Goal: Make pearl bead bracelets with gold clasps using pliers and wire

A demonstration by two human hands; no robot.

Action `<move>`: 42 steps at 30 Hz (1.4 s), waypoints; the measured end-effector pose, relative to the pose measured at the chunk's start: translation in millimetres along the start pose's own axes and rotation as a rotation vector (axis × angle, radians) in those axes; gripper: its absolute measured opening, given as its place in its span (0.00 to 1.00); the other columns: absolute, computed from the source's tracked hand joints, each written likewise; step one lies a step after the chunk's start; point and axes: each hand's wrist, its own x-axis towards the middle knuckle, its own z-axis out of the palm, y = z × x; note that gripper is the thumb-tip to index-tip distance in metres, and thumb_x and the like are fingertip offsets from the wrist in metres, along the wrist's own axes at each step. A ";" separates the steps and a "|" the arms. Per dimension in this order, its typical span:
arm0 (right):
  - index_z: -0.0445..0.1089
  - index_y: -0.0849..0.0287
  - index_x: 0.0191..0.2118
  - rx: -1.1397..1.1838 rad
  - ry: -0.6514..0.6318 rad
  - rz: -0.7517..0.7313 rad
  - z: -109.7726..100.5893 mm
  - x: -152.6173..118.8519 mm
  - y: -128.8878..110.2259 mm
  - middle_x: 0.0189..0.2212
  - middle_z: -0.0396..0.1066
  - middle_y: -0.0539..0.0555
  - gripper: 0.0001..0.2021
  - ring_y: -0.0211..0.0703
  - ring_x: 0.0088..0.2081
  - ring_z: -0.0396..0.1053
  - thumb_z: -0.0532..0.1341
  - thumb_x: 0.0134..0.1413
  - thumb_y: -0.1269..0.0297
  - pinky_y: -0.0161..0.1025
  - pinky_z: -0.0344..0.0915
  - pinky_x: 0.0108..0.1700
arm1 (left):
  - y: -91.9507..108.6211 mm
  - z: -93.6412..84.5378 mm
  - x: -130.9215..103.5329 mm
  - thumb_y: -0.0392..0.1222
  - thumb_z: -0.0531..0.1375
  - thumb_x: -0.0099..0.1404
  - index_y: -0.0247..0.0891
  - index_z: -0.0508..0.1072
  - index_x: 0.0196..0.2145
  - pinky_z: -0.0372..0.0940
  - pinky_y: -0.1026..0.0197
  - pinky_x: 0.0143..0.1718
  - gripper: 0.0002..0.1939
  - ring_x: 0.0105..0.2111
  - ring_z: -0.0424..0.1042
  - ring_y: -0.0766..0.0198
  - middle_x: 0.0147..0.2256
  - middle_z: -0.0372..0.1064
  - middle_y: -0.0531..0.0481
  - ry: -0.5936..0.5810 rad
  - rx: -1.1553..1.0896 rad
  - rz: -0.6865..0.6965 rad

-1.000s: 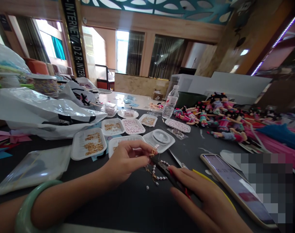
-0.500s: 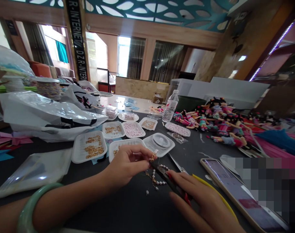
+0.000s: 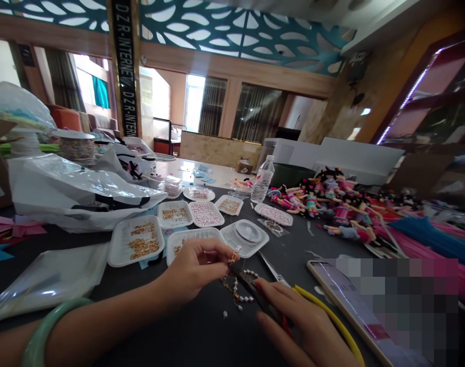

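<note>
Between the thumb and fingers of my left hand (image 3: 194, 265) is a small gold-coloured piece with pale beads (image 3: 234, 255). A green bangle (image 3: 51, 326) rings my left wrist. My right hand (image 3: 301, 316) is closed around pliers (image 3: 251, 288) with red on the handles. The jaws reach up to the gold piece at my left fingertips; whether they bite on it I cannot tell. Under the pliers a string of white beads (image 3: 246, 298) lies on the dark table, and one loose bead (image 3: 225, 314) sits nearer me. Pointed metal blades (image 3: 272, 270) lie just beyond my right hand.
Trays of gold-coloured parts (image 3: 136, 239) and pink-white beads (image 3: 205, 214) stand ahead. A white tray (image 3: 265, 244) holds a spool. Also around are a water bottle (image 3: 262, 181), piled dolls (image 3: 331, 196), a phone (image 3: 354, 311), a yellow curved strip (image 3: 339, 318) and plastic bags (image 3: 64, 275).
The view has tilted up slightly, so the table scene sits a little lower and further left. Both hands keep nearly the same pose, with the pliers still at the gold piece.
</note>
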 end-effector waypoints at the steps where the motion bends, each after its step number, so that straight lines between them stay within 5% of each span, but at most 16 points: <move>1: 0.73 0.58 0.47 -0.002 0.002 0.003 0.0 -0.4 -0.1 0.42 0.77 0.56 0.16 0.45 0.42 0.75 0.56 0.54 0.67 0.32 0.71 0.41 | 0.3 0.2 -0.2 0.28 0.63 0.48 0.35 0.77 0.26 0.65 0.63 0.36 0.06 0.29 0.70 0.66 0.26 0.72 0.53 0.001 0.000 0.000; 18: 0.70 0.57 0.50 -0.019 -0.069 0.027 1.6 -1.4 -1.6 0.47 0.75 0.54 0.15 0.42 0.47 0.72 0.55 0.57 0.69 0.31 0.69 0.46 | -5.8 -3.8 1.8 0.28 0.63 0.51 0.35 0.77 0.28 0.65 0.65 0.37 0.07 0.30 0.71 0.68 0.28 0.73 0.54 -0.027 0.052 0.023; 42: 0.68 0.62 0.51 -0.223 -0.022 -0.162 1.6 -8.0 5.8 0.47 0.75 0.56 0.16 0.43 0.47 0.74 0.54 0.59 0.68 0.32 0.71 0.46 | -4.3 -4.0 -0.2 0.28 0.62 0.48 0.35 0.77 0.28 0.62 0.67 0.32 0.08 0.29 0.67 0.70 0.26 0.70 0.54 -0.020 0.097 0.026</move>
